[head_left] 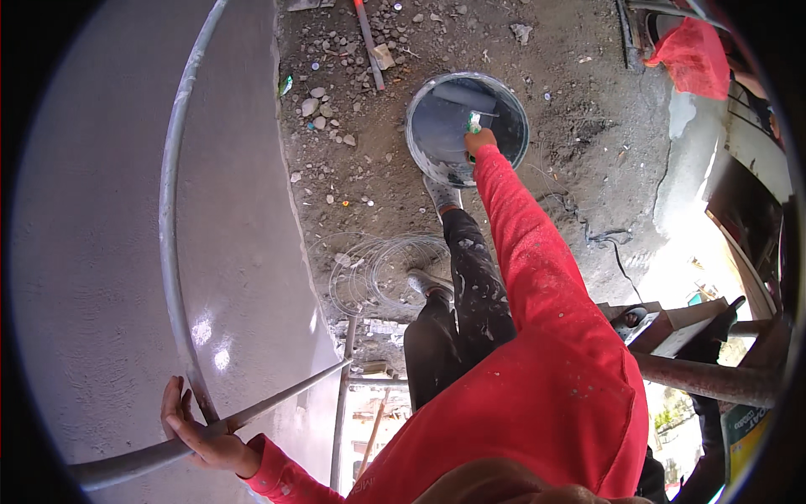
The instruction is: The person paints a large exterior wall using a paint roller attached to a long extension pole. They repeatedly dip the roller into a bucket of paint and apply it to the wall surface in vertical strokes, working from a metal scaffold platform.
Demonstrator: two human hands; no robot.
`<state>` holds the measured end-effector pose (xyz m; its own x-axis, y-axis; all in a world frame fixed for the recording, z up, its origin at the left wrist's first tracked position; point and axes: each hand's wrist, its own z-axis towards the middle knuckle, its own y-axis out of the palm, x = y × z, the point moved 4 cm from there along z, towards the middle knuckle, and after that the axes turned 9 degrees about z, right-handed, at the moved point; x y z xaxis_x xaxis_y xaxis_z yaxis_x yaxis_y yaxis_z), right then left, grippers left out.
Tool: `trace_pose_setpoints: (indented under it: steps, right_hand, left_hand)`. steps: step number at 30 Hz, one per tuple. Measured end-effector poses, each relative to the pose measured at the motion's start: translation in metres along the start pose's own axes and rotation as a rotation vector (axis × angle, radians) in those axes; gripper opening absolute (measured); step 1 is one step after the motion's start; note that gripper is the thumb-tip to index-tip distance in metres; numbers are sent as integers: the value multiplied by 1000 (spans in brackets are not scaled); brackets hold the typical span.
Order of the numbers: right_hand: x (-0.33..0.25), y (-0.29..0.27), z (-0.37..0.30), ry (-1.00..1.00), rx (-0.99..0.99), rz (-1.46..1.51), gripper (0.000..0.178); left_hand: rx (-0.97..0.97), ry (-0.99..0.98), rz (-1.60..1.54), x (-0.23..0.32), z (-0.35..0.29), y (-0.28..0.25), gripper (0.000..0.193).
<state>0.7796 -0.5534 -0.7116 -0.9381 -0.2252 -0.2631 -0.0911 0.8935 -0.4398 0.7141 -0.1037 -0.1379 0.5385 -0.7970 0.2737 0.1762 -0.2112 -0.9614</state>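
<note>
Head view: looks down on two bare hands and a red sleeve with pale specks.
Right hand: wrapped around the green and white handle of a paint roller.
Paint roller: its fat gray part lies just ahead of the grip, inside the bucket.
Bucket: round, with the grip over its near right part; gray inside.
Left hand: well left of the grip and closer to the body; it touches a metal pipe, fingers a bit bent and not closed up.
Gray wall: far left of the grip, behind a tall bent pipe.
Shoe: just behind the grip, near the bucket.
Wire loops: on the dirt, behind and left of the grip.
Stones: left of the grip.
</note>
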Motion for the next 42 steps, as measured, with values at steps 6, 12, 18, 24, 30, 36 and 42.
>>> trace_pose_setpoints:
  steps: [6,12,18,24,30,36,42]
  right_hand:
    - [22,6,51,-61,72,-79,31]
    - [25,-3,23,-5,65,25,34]
    - [27,-3,30,108,-80,98,33]
    - [43,2,40,-87,79,76,29]
    - [47,-3,33,-78,32,107,30]
    - [43,7,44,12,-2,95,29]
    - [76,-3,56,-272,211,-73,30]
  left_hand:
    - [-24,-27,-10,-6,4,1,51]
    - [-48,-18,-29,-10,0,-1,47]
    - [-58,-35,-16,-5,1,-4,45]
    - [-23,-68,-57,-9,2,0,43]
    - [-1,-69,-33,-8,-2,-2,42]
    - [21,-68,-27,-10,-2,-7,42]
    - [-15,-26,-54,-11,6,0,42]
